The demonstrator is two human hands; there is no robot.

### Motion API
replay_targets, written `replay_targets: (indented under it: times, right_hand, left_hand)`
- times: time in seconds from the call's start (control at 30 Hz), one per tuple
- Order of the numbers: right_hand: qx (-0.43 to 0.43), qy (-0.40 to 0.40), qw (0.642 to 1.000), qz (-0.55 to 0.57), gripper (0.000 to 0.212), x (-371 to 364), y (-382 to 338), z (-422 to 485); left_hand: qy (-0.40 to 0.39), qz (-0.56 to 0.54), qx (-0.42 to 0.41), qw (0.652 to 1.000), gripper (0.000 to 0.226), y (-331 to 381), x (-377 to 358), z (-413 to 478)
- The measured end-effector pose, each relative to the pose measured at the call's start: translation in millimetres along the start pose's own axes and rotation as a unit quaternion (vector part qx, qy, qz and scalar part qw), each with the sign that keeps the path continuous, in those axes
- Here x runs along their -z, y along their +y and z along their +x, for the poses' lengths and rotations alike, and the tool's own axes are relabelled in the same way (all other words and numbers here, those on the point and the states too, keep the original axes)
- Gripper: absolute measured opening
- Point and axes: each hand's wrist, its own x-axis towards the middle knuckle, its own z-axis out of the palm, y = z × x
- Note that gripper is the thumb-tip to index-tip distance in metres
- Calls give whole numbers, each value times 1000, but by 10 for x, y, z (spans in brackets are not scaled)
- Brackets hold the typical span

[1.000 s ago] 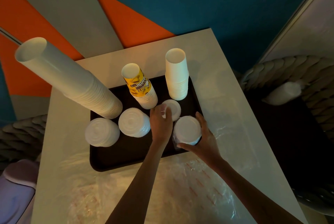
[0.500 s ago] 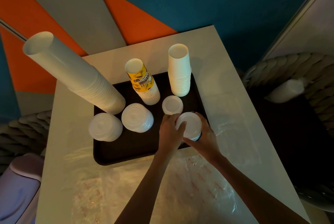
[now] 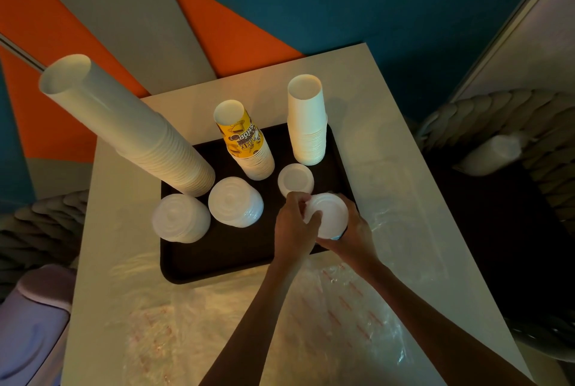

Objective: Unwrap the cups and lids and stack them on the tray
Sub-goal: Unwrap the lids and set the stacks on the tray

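yellow cup (image 3: 241,136): "SHOP" | plastic wrap (image 3: 342,308): red print illegible

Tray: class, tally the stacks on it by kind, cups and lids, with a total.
Cup stacks: 3 (tall white cup stack, yellow cup stack, short white cup stack)
Lid stacks: 4 (left lid stack, middle lid stack, small lid stack, held lid stack between left hand and right hand)
Total: 7

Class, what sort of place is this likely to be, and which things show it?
Probably a café or coffee shop: stacks of white paper cups, a yellow printed cup stack reading SHOP, and stacks of plastic lids on a black serving tray.
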Motion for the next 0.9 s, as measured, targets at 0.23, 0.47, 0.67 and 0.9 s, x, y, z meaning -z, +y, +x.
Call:
replay_targets:
  times: [0.23, 0.47, 0.67, 0.9]
  right_hand:
    - [-40, -24, 998, 34, 94, 53, -61, 8]
    - [-45, -37, 997, 42, 97, 94, -97, 24]
    - [-49, -44, 997, 29, 97, 93, -104, 25]
    - [-51, -48, 997, 28, 97, 92, -86, 41]
  left_hand:
    - [-12, -132, 48, 990, 31, 96, 159, 161]
    - [110, -244, 165, 949, 36, 29, 276, 646]
    - [125, -161, 202, 958, 36, -68, 97, 814]
    - [116, -53, 155, 980, 36, -138, -9, 873]
